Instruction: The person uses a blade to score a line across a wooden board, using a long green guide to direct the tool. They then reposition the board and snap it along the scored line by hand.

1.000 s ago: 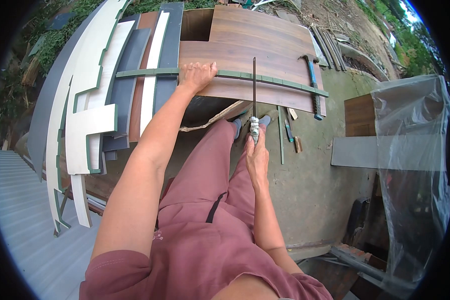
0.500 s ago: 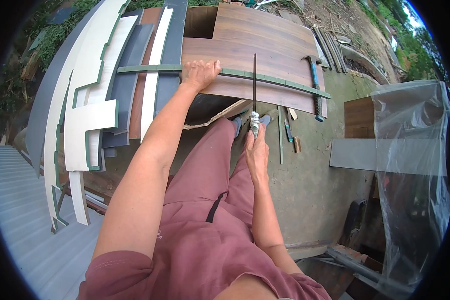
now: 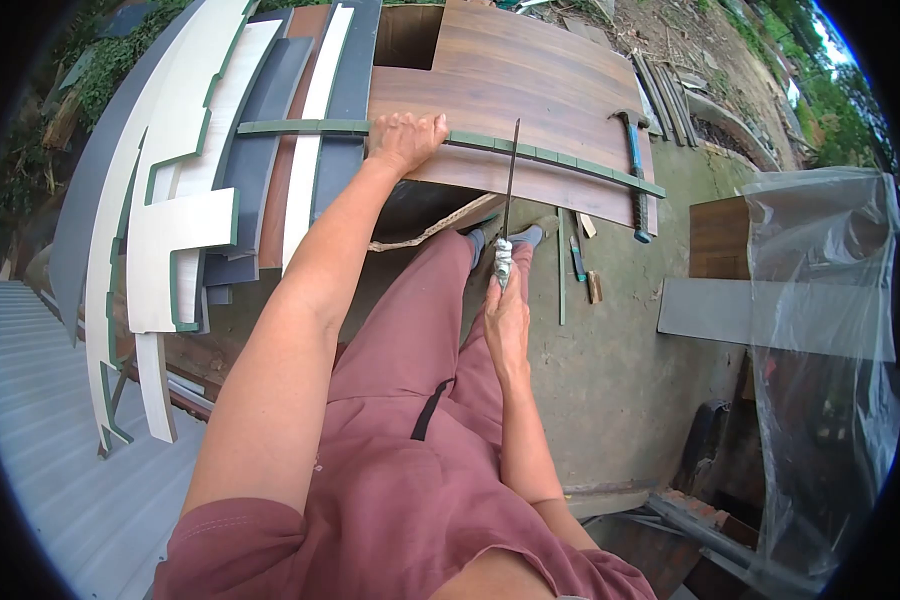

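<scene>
Since half a second ago our thin blade (image 3: 512, 185) has tipped, its point leaning right. Our right hand (image 3: 507, 318) has its fingers clamped around the wrapped handle (image 3: 503, 262); our left hand (image 3: 407, 140) has its fingers curled tight over the green strip (image 3: 480, 142), which lies across the brown panel (image 3: 530, 70). From above, the blade crosses the strip, but we cannot tell whether they touch. Under the panel gapes a dark hollow (image 3: 425, 208), its inside too dim for us to read.
</scene>
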Motion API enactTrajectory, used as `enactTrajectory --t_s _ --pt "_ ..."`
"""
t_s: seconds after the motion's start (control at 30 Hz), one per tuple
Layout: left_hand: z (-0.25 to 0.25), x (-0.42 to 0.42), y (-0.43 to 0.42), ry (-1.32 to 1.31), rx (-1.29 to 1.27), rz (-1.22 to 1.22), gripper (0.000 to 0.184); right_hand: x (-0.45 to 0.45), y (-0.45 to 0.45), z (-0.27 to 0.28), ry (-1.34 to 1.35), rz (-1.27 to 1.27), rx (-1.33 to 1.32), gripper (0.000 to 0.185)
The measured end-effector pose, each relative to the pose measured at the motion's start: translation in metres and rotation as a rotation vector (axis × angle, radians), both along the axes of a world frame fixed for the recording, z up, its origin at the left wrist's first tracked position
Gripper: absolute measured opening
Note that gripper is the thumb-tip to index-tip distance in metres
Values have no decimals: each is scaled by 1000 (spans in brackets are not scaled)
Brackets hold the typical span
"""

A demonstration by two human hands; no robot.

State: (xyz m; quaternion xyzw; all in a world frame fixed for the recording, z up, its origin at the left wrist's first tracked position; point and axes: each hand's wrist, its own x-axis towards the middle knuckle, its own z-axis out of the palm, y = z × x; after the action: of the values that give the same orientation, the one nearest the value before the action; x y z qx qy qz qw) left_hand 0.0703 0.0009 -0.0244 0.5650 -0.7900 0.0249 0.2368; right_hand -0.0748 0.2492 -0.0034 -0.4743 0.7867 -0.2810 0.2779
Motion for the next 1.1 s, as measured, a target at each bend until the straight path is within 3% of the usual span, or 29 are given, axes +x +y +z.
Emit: enactTrajectory --t_s 0.27,0.37,0.53,0.83,1.1 --pt "8 -1 3 0 0 24 43 -20 -90 23 101 94 -70 31" --pt "5 -2 2 13 11 37 44 -22 -76 9 170 97 -103 36" --pt "11 0 6 -56 74 31 46 -6 2 -2 53 58 -123 38" --pt "4 -1 2 -31 8 27 42 -22 -76 17 113 81 -44 34" --pt "0 -1 1 -35 -10 24 41 -2 12 3 23 49 -32 39"
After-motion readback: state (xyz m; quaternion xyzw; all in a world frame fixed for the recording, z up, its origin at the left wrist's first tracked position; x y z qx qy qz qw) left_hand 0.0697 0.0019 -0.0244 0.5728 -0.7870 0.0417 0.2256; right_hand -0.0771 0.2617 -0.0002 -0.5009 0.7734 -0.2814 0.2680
